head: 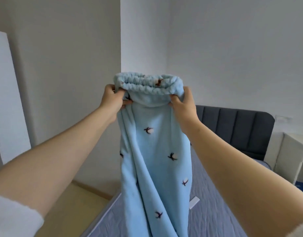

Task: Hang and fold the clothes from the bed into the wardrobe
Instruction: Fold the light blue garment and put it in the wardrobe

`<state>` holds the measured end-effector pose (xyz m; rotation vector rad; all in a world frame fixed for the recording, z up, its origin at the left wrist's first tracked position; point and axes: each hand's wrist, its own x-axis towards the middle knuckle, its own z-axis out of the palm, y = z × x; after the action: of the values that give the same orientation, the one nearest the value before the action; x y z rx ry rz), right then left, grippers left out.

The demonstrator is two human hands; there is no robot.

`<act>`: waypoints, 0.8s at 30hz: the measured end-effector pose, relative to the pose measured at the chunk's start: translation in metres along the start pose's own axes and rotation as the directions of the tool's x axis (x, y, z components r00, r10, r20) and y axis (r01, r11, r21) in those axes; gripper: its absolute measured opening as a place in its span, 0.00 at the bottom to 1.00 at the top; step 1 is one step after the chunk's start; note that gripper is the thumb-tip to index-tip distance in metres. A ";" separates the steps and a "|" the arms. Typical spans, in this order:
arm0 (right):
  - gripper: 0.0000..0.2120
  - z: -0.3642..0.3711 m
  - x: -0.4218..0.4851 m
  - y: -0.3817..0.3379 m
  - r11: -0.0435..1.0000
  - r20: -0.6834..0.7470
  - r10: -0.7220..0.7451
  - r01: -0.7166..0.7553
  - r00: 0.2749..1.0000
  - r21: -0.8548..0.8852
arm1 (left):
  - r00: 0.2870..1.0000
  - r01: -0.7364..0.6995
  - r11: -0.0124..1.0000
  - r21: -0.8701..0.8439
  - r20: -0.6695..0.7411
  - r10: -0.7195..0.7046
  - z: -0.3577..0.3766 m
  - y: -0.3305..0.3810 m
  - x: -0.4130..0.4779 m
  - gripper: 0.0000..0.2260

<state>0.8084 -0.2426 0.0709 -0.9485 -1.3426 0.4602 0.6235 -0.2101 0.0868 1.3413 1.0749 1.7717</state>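
Observation:
A pair of light blue fleece trousers [154,151] with small dark embroidered motifs hangs in the air in front of me, its elastic waistband at the top. My left hand [113,98] grips the left side of the waistband. My right hand [183,105] grips the right side. Both arms are stretched forward at about chest height. The legs of the trousers hang down over the bed [208,202], whose mattress has a grey-blue quilted cover. The trousers' lower end runs out of view at the bottom.
A dark grey padded headboard [236,127] stands at the bed's far end. A white bedside table [290,151] sits to the right. A white panel [7,100] leans at the left wall. Wooden floor [75,207] shows left of the bed.

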 end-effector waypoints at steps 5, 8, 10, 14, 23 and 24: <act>0.05 0.044 0.050 -0.035 0.981 -0.154 -0.190 0.192 0.970 -0.001 | 0.990 -0.072 0.987 -0.143 0.111 0.088 -0.010 0.035 0.067 0.05; 0.07 0.067 0.053 -0.034 0.991 -0.096 -0.132 0.127 0.987 -0.051 | 0.967 0.105 0.988 -0.114 0.245 -0.074 -0.022 0.023 0.086 0.14; 0.09 0.075 0.049 -0.027 0.995 -0.092 -0.087 0.082 0.992 -0.053 | 0.963 0.095 0.994 -0.055 0.257 -0.078 -0.027 0.009 0.093 0.21; 0.12 0.077 0.045 -0.028 0.999 -0.196 -0.046 0.049 0.979 0.008 | 0.969 -0.096 0.993 0.062 0.234 0.079 -0.046 -0.006 0.099 0.15; 0.11 0.079 0.021 -0.033 0.997 -0.285 -0.070 0.059 0.956 -0.048 | 0.984 -0.054 0.997 0.055 0.175 0.043 -0.073 0.008 0.077 0.11; 0.12 0.078 0.019 -0.036 0.997 -0.306 -0.070 0.061 0.949 -0.039 | 0.985 -0.054 0.998 0.028 0.167 0.048 -0.074 0.011 0.075 0.11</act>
<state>0.7304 -0.2241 0.1073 -0.9527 -1.0956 0.2303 0.5330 -0.1660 0.1184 1.5195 0.9892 1.6518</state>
